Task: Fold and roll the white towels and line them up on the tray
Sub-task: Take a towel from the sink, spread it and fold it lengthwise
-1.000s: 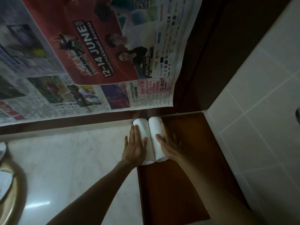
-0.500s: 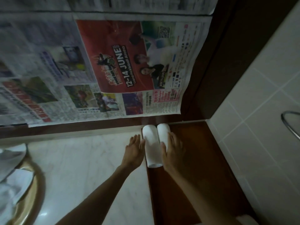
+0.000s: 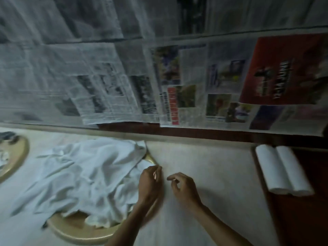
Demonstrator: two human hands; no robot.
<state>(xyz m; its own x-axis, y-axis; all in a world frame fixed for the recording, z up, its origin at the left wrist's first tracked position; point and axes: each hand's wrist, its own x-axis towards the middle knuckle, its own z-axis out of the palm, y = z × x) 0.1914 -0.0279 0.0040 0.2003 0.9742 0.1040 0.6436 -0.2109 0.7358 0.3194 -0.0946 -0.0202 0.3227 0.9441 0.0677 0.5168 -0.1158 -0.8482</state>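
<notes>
Two rolls (image 3: 282, 170) sitting on tray (image 3: 301, 219). Both hands (image 3: 150, 183) (image 3: 183, 188) loosely curled, empty, nearing pile (image 3: 83, 176). Risking snagging several towels together.

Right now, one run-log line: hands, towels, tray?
left hand at edge of loose towel pile | right hand curled, empty | two rolled towels side by side on wooden tray

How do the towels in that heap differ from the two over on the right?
The heap is loose and crumpled, spilling over a round gold basin; the two rolls are tight, smooth cylinders. The heap sits on the pale counter side by the left hand; the rolls lie side by side, touching, on the dark wooden tray, away from both hands. The heap sprawls wide; the rolls are compact. Both are white cloth.
</notes>
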